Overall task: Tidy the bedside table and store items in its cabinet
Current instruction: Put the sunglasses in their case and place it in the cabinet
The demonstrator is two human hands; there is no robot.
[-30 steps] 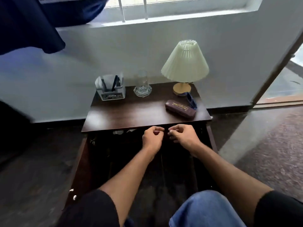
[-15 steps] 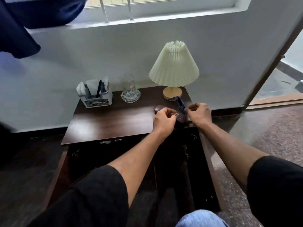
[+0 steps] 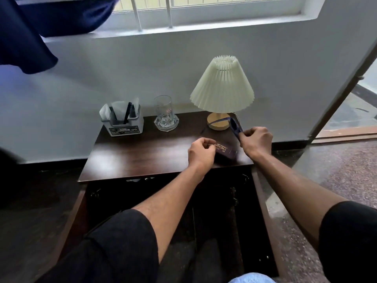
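Left hand (image 3: 201,153) curls its fingers, apparently gripping the spectacle case (image 3: 225,151) at its left end; the case's long axis runs left-right. Right hand (image 3: 256,141) pinches blue glasses (image 3: 234,126), which point far-left toward the lamp (image 3: 222,86).

Left sleeve (image 3: 114,248): black, short, plain cloth; before the left front of the bedside table (image 3: 142,156).
Right sleeve (image 3: 350,237): black and short as well; before the table's right front corner.
Forearms (image 3: 167,201): bare from the sleeve edges to the wrists.
Left hand (image 3: 201,154), right hand (image 3: 257,140): bare.
Trousers (image 3: 251,278): light blue cloth, like denim; only a small piece shows, before the table, between both sleeves.
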